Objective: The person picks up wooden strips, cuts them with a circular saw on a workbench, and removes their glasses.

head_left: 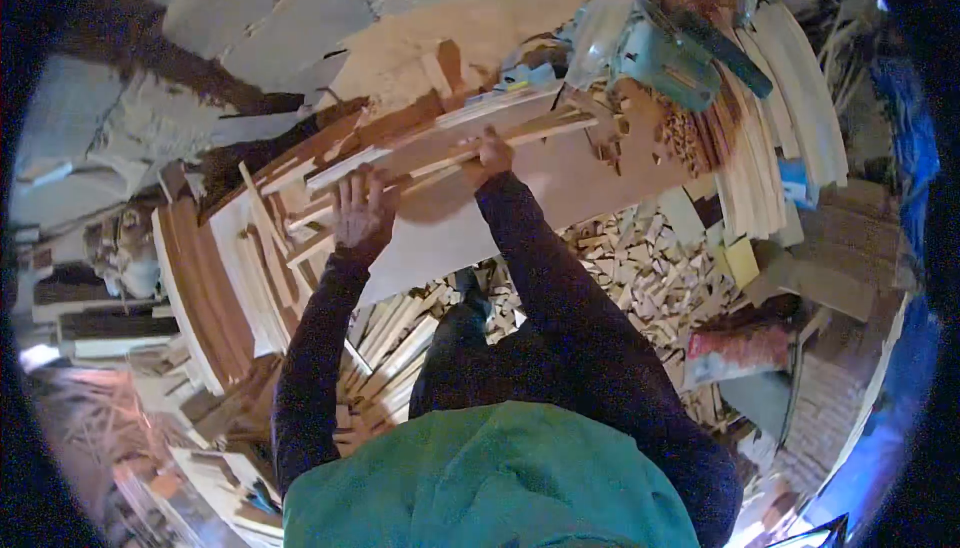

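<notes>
My left hand [362, 210] lies palm down over thin wooden strips, its fingers stretched out and somewhat apart. My right hand [492, 156] is curled round a long narrow wooden strip [545, 132], which runs slantwise across the bench toward the upper right. Under both hands is a pale, flat board surface [430, 248]. More loose strips [265, 213] lie to the left of my left hand, some crossing one another. Slight blur hides exactly how the fingertips meet the wood.
A heap of small wooden offcuts [640, 258] covers the floor below the bench. At the upper right sits a greenish power tool [665, 63], with stacked long boards [745, 193] beside it. More boards [205, 288] stand at the left. A red and white bag [738, 350] lies at the right.
</notes>
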A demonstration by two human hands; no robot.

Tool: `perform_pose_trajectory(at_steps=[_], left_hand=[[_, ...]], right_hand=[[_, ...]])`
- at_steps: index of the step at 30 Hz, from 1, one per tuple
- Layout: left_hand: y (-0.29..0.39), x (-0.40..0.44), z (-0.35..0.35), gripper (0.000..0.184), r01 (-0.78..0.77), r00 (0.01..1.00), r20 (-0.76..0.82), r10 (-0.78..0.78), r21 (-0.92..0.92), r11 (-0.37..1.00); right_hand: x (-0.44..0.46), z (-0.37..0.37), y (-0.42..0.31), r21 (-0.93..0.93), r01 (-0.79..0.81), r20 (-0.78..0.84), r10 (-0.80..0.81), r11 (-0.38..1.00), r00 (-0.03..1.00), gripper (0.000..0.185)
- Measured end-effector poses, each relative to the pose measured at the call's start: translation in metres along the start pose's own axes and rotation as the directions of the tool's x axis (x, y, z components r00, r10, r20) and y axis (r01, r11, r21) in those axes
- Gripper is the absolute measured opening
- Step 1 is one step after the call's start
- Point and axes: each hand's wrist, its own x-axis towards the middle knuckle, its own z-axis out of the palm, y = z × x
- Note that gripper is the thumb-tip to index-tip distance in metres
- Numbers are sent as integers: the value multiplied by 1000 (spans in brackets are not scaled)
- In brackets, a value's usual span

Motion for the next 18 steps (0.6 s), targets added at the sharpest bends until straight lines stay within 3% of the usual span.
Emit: perform_pose_trajectory(at_steps=[2, 3, 7, 8, 9, 11, 13, 15, 17, 18], left_hand=[[-8, 16, 9, 36, -79, 996, 33, 80, -25, 997], [-29, 10, 45, 43, -154, 984, 69, 161, -101, 983], [-38, 25, 60, 54, -161, 983, 71, 172, -138, 977], [-37, 31, 57, 56, -135, 986, 67, 149, -178, 975], [-36, 36, 51, 58, -108, 990, 67, 125, -217, 970], [-49, 28, 74, 59, -166, 980, 66, 187, -242, 956], [-60, 20, 85, 61, -184, 972, 89, 218, -293, 938], [-63, 21, 83, 63, -178, 967, 116, 229, -344, 922], [-61, 26, 72, 67, -190, 964, 110, 243, -357, 915], [-59, 26, 65, 68, -201, 962, 102, 252, -356, 912]], right_hand=[[47, -29, 9, 89, -20, 109, 11, 996, 994, 20], [47, -29, 7, 9, 23, 106, -24, 1000, 994, 20], [35, -13, 4, 13, 200, 64, -201, 980, 978, 20], [45, -20, 7, -285, 473, 192, -434, 834, 880, 19], [83, -52, 25, -501, 684, 380, -575, 531, 725, 17], [93, -64, 34, -568, 781, 529, -611, 260, 589, 16], [71, -47, 28, -496, 740, 430, -613, 453, 663, 17], [90, -56, 41, -450, 712, 360, -621, 538, 696, 19], [91, -48, 36, -324, 611, 260, -553, 722, 792, 20], [60, -23, 22, -188, 485, 199, -450, 854, 871, 21]])
